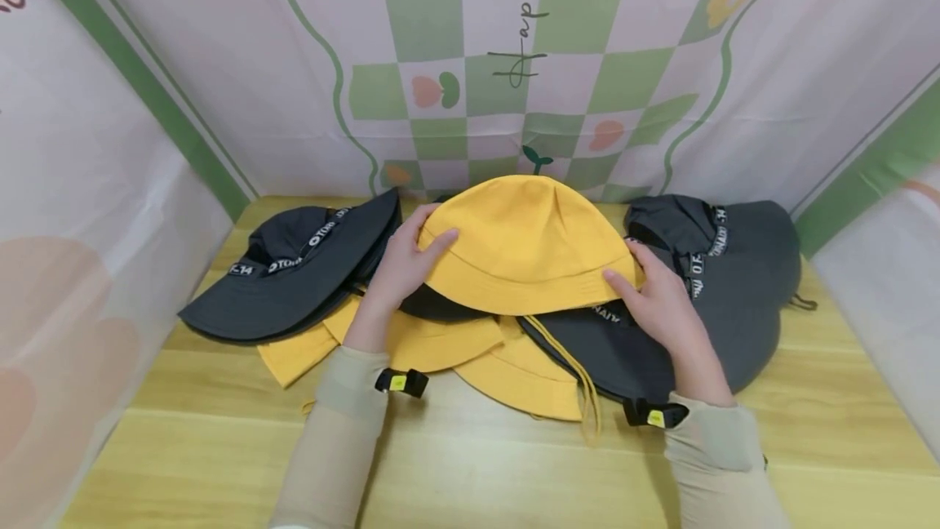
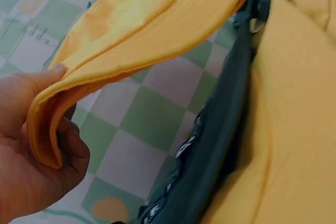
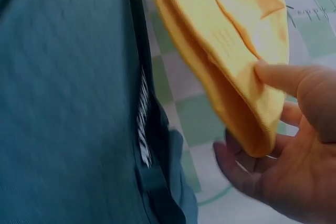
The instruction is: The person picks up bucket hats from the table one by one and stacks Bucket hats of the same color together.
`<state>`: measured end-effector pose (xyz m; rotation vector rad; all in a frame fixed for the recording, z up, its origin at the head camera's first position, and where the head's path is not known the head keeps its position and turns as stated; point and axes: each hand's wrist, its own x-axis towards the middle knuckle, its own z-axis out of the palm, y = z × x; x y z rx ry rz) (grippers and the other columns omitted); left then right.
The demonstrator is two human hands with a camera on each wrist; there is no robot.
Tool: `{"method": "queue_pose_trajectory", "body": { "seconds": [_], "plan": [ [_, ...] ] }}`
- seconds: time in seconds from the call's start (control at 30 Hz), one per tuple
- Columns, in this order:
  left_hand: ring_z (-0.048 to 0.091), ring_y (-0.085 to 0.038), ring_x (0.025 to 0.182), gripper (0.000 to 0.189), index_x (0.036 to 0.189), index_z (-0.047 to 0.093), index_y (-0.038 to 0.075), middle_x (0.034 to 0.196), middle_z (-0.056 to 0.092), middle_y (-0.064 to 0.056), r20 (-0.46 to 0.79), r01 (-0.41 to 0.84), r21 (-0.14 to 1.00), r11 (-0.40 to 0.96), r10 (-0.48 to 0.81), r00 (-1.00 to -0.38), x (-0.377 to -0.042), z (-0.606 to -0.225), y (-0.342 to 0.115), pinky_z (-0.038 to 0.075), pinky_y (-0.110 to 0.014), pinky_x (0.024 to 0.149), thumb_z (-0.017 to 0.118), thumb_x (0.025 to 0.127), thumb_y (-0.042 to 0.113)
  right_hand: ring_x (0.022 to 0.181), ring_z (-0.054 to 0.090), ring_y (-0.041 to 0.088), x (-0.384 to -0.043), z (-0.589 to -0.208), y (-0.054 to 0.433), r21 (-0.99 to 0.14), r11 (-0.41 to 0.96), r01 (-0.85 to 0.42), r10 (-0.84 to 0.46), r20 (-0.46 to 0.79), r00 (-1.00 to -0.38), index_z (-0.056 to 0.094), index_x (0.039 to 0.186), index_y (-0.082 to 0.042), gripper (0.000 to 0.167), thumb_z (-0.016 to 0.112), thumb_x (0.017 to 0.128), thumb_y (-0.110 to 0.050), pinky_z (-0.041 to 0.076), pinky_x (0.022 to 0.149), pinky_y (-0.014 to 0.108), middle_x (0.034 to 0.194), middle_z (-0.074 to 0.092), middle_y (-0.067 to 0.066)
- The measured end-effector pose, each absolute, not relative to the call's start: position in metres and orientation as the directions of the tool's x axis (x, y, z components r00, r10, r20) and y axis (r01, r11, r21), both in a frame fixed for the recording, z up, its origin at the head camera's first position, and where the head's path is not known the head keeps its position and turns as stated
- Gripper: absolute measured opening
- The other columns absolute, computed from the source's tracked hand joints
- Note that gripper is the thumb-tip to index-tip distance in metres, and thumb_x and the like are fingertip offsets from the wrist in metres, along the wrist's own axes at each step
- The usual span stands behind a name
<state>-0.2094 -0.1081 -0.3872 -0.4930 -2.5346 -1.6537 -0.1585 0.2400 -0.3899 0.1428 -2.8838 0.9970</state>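
Observation:
Both hands hold up a yellow bucket hat (image 1: 521, 243) in the head view, its crown upward and a green sprout (image 1: 537, 158) showing at its top. At one end of the brim, my left hand (image 1: 400, 264) pinches the cloth, thumb on the near face. My right hand (image 1: 664, 300) grips the opposite end the same way. In the left wrist view the folded brim edge (image 2: 44, 124) lies between thumb and curled fingers. The right wrist view shows the right thumb (image 3: 283, 77) pressing the hat's outer face, fingers behind.
Dark hats with lettered bands lie on the wooden table (image 1: 470, 472): a dark hat (image 1: 323, 292) at left and another dark hat (image 1: 742, 300) at right. Beneath the raised hat are yellow hats (image 1: 529, 378) with a yellow cord (image 1: 580, 357). A checkered cloth (image 1: 499, 23) hangs behind.

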Motion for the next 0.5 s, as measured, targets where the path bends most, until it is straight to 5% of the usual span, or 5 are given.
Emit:
{"method": "queue_pose_trajectory", "body": {
  "seconds": [0.27,0.5],
  "plan": [
    [0.063,-0.027,0.092,0.043,0.134,0.057,0.019,0.109,0.067,-0.009,0.229,0.262,0.796,0.545,0.130,-0.965,-0.210,-0.384,-0.128,0.049,-0.044,0.086,0.060,0.099,0.044,0.139,0.036,0.052,-0.157,-0.393,0.218,-0.631,0.754,-0.182,-0.153,0.100,-0.983,0.026,0.155,0.003,0.064,0.056,0.103,-0.021,0.032,0.109,0.065,0.153,0.035,0.034],
    [0.061,-0.029,0.088,0.034,0.124,0.062,0.013,0.106,0.068,-0.010,0.256,0.233,0.699,0.676,0.067,-0.964,-0.213,-0.392,-0.132,0.048,-0.044,0.080,0.061,0.100,0.037,0.116,0.054,0.043,-0.156,-0.401,0.207,-0.583,0.782,-0.222,-0.201,0.101,-0.974,0.026,0.155,0.005,0.069,0.062,0.100,-0.017,0.050,0.091,0.055,0.147,0.038,0.033]
  ]
}}
